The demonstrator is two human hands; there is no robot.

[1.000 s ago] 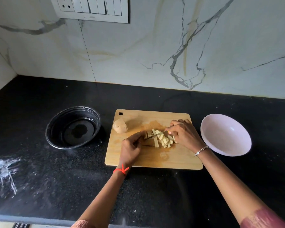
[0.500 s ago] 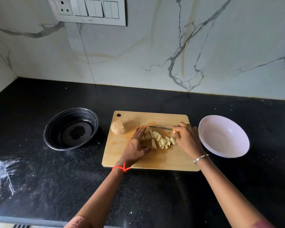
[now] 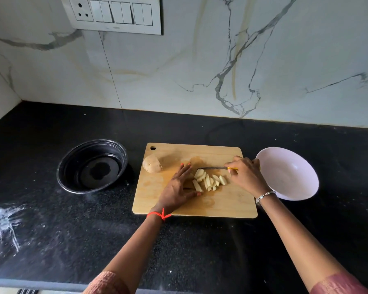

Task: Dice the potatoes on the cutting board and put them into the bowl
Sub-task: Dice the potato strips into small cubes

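Note:
A wooden cutting board (image 3: 227,205) lies on the black counter. Pale potato strips (image 3: 208,181) are piled at its middle. An uncut half potato (image 3: 152,164) sits near the board's back left corner. My left hand (image 3: 179,189) lies flat with straight fingers against the left side of the pile. My right hand (image 3: 245,175) grips a yellow-handled knife (image 3: 212,167), its blade pointing left just behind the strips. A white bowl (image 3: 289,174) stands empty right of the board.
A black round pan (image 3: 92,165) stands left of the board. A white powdery smear (image 3: 3,221) marks the counter at the far left. The marble wall with a switch panel (image 3: 115,14) rises behind.
My left hand let go of the strips and flattened against the pile's left side. The knife lifted off the strips and moved behind them. The pile spread out a little.

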